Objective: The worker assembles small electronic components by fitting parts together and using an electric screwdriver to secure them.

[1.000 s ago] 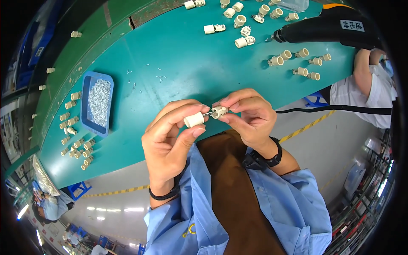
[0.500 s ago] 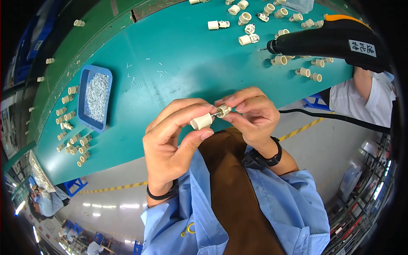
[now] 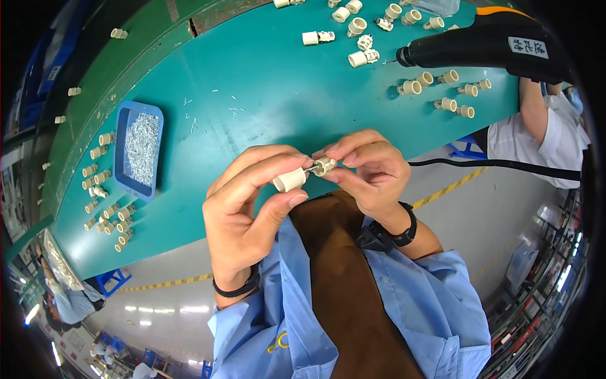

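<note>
Cream, smooth cup (image 3: pixel 290 181) beside knobbly piece (image 3: pixel 325 167)

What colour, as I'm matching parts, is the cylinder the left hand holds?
The cylinder is cream, seen best in the head view.

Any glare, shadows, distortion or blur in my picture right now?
Head view throughout: fisheye bends the edges of the green table, and the corners go black; light strips glare off the grey floor; shadow lines the right side of the blue tray; the left hand and right hand look fairly sharp, though fine detail on the latter's cream piece is lost.
</note>
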Available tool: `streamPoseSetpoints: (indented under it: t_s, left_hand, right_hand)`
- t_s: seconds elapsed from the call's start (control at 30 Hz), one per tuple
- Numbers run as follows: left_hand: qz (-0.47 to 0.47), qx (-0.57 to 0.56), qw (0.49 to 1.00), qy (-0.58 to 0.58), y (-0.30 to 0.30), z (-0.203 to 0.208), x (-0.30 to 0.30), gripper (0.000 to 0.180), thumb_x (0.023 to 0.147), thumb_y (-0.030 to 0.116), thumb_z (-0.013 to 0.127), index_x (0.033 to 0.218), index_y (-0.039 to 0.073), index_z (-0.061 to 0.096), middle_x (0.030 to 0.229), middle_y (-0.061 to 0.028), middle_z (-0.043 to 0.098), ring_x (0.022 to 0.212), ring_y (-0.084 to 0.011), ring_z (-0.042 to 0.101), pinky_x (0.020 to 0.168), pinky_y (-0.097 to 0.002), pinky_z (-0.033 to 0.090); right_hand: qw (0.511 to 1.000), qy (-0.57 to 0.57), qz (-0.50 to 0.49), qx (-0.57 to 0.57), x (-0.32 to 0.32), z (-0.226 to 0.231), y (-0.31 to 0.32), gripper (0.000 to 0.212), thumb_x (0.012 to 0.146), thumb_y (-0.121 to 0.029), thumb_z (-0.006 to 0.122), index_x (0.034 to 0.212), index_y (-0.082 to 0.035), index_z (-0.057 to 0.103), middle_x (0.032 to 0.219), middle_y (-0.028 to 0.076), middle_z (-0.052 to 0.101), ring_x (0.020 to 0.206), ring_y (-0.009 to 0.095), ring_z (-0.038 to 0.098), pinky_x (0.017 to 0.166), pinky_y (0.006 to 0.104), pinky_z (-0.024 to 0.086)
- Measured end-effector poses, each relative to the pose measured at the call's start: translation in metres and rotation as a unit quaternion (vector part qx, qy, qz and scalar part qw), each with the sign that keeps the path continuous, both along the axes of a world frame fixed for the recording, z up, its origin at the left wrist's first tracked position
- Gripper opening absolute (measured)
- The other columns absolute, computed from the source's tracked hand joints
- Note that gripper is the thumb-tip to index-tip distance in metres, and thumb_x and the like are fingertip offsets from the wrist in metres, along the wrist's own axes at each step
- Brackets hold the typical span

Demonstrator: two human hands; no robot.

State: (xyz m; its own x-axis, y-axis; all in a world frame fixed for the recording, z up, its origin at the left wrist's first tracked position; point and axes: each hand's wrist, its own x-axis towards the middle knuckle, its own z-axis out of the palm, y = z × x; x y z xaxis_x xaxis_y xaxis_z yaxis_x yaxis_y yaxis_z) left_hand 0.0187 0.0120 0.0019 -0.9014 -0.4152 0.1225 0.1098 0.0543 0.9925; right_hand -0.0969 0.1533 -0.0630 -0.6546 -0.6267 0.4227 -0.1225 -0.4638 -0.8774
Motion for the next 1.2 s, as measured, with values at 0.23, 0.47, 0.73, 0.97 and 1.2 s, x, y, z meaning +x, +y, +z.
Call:
streamPoseSetpoints:
  t_s: [0.23,0.47,0.73,0.97,1.2]
  left_hand:
    - [-0.013,-0.018,1.000,-0.012,-0.001,0.000,-0.001,0.026,0.078,-0.003,0.063,0.104,-0.008,0.060,0.101,-0.0179,0.058,0.084,-0.0216,0.061,0.070,-0.0295,0.050]
    - [-0.020,-0.054,0.998,-0.009,0.002,0.002,-0.005,0.028,0.076,-0.004,0.065,0.103,-0.008,0.061,0.100,-0.0172,0.058,0.086,-0.0218,0.060,0.072,-0.0297,0.049]
    - [-0.004,-0.075,0.997,-0.022,0.006,0.007,-0.007,0.030,0.072,-0.008,0.066,0.102,-0.006,0.063,0.098,-0.0159,0.060,0.088,-0.0221,0.060,0.076,-0.0295,0.048]
    - [0.077,-0.006,0.997,0.026,0.015,-0.001,-0.007,0.029,0.073,-0.012,0.064,0.101,-0.005,0.062,0.097,-0.0155,0.063,0.090,-0.0229,0.063,0.075,-0.0286,0.050]
    - [0.134,0.114,0.984,-0.012,0.017,-0.002,-0.005,0.020,0.078,-0.009,0.063,0.098,-0.005,0.061,0.099,-0.0167,0.064,0.093,-0.0206,0.062,0.075,-0.0281,0.051]
  right_hand:
    - [1.000,0.004,-0.008,-0.002,-0.001,0.002,-0.001,0.030,0.070,0.016,0.067,0.091,0.000,0.053,0.097,0.018,0.058,0.087,0.026,0.064,0.076,0.0373,0.057]
    - [1.000,0.015,-0.019,0.000,-0.002,0.002,0.002,0.029,0.070,0.015,0.068,0.090,0.000,0.054,0.096,0.018,0.060,0.086,0.025,0.064,0.074,0.0352,0.057]
    - [0.999,0.025,-0.024,0.008,0.001,0.007,0.001,0.026,0.069,0.011,0.072,0.087,-0.001,0.056,0.093,0.017,0.062,0.083,0.022,0.065,0.072,0.0316,0.056]
    - [0.995,0.068,-0.060,0.029,0.003,0.017,-0.008,0.023,0.067,0.008,0.075,0.083,-0.001,0.060,0.093,0.016,0.064,0.080,0.020,0.065,0.068,0.0284,0.054]
    - [0.984,0.132,-0.114,0.036,0.004,0.020,-0.021,0.022,0.066,0.005,0.076,0.080,-0.002,0.061,0.094,0.014,0.065,0.078,0.019,0.065,0.067,0.0272,0.054]
